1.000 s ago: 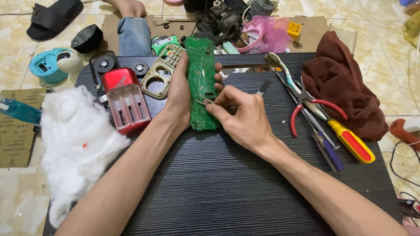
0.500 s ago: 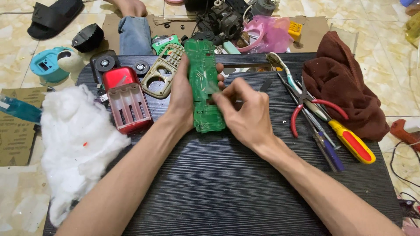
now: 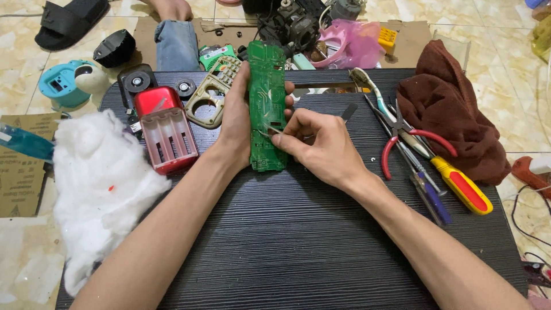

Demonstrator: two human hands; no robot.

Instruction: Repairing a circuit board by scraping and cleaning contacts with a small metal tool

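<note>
Head view is showing my two forearms crossing the dark ribbed surface (image 3: 298,247), meeting at one long green circuit board (image 3: 267,97). My left hand (image 3: 235,123) is cupping the board's left edge, fingers wrapped behind it, holding it tilted up off the surface. My right hand (image 3: 318,146) is pinching one thin metal tool (image 3: 270,132), its tip touching the board's lower half. Compared with a second ago, the board is sitting more upright and the tip is working a little higher, so I judge the prying is progressing. Beside me: one red battery case (image 3: 166,132), one white wad of stuffing (image 3: 97,183), one pair of red-handled pliers (image 3: 402,140), two screwdrivers (image 3: 459,186), one brown cloth (image 3: 453,109).
</note>
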